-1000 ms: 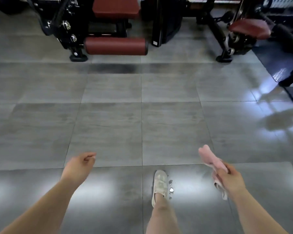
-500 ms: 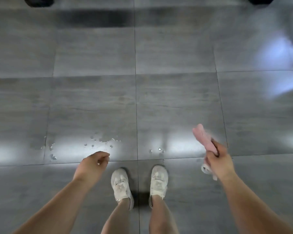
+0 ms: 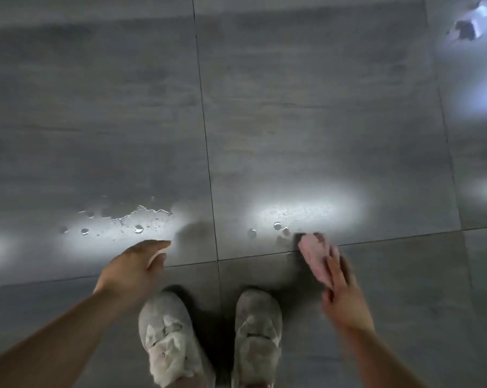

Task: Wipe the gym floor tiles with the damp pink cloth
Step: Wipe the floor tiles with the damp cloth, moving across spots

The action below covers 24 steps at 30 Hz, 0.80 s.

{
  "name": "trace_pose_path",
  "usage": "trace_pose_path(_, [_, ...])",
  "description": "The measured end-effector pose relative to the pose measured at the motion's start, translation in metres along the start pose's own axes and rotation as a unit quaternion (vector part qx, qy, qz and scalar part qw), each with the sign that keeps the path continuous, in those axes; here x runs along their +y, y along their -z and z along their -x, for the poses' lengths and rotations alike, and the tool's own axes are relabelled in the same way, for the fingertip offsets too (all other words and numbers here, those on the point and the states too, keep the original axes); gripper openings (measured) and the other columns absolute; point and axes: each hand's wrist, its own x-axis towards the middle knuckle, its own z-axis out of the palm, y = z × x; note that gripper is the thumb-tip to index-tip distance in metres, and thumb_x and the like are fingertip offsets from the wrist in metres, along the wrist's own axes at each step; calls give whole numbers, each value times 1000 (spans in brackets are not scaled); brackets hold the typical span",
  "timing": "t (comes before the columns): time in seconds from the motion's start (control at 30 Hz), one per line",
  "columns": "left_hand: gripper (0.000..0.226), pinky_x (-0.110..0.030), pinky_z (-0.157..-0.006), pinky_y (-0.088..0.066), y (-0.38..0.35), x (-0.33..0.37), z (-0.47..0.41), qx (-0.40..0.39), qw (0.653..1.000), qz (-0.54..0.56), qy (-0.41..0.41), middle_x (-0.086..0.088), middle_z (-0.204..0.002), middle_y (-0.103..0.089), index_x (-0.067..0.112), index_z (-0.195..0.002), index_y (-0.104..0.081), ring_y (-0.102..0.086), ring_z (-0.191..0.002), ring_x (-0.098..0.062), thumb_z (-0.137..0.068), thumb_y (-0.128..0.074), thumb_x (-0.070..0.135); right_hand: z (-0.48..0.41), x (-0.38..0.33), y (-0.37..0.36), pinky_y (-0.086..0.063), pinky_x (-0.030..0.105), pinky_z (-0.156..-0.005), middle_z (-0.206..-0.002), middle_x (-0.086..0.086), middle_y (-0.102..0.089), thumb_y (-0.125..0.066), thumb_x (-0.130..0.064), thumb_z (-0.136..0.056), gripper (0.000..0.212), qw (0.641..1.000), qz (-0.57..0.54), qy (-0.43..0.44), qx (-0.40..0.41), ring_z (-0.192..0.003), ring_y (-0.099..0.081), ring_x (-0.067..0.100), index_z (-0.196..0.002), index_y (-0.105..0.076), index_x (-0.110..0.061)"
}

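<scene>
The pink cloth (image 3: 313, 254) lies bunched on the grey floor tiles (image 3: 320, 135), just right of my feet, beside a tile joint. My right hand (image 3: 341, 292) presses on its near end, fingers stretched over it, blurred by motion. Water droplets (image 3: 277, 226) sit on the tile just left of the cloth. A thin wet streak and more drops (image 3: 130, 217) mark the tile to the left. My left hand (image 3: 136, 268) hovers low near that streak, fingers loosely curled, holding nothing.
My two pale shoes (image 3: 166, 340) (image 3: 257, 331) stand side by side at the bottom centre. Bright light reflections (image 3: 315, 205) glare on the tiles. A dark joint line (image 3: 206, 135) runs away from me between the tiles.
The view has dropped closer to the floor. My right hand has brought the cloth down from the air onto the tile. My left hand has lowered toward the floor.
</scene>
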Motion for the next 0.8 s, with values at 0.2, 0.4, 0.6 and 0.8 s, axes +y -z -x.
trace_pose_path(0.2, [46, -16, -112, -15, -58, -39, -107, 49, 951, -167, -257, -4, -126, -59, 20, -122, -46, -43, -117, -15, -82, -33, 38, -38, 20, -122, -6, 43, -115, -157, 5, 10, -10, -31, -98, 47, 958, 153, 199, 139, -142, 0, 39, -145, -13, -26])
trace_pose_path(0.4, [66, -23, -114, 3, -43, -59, -148, 30, 895, -279, -346, 6, -156, 4, 28, -140, -22, -8, -142, -11, -77, -34, 43, -153, -58, -61, -14, 44, -113, -136, 7, -35, -36, -23, -79, 47, 902, 209, 318, 205, -122, -33, 38, -126, -40, -27])
trace_pose_path(0.6, [58, -20, -115, 8, -38, -82, -124, 73, 953, -188, -227, 5, -156, -9, 19, -131, -35, 8, -142, -2, -92, -2, 47, -143, -37, -54, -48, 67, -76, -127, 31, -52, -25, -34, -94, 47, 962, 89, 81, 247, -109, -49, 58, -122, -52, -7])
trace_pose_path(0.8, [57, -21, -117, 6, -59, -88, -114, 136, 948, -133, -254, 12, -154, 15, 26, -143, -1, 11, -141, -1, -92, -7, 49, -121, -94, -108, -26, 46, -102, -131, -3, -40, -39, -19, -83, 38, 847, 166, 475, 171, -118, -39, 30, -118, -45, -34])
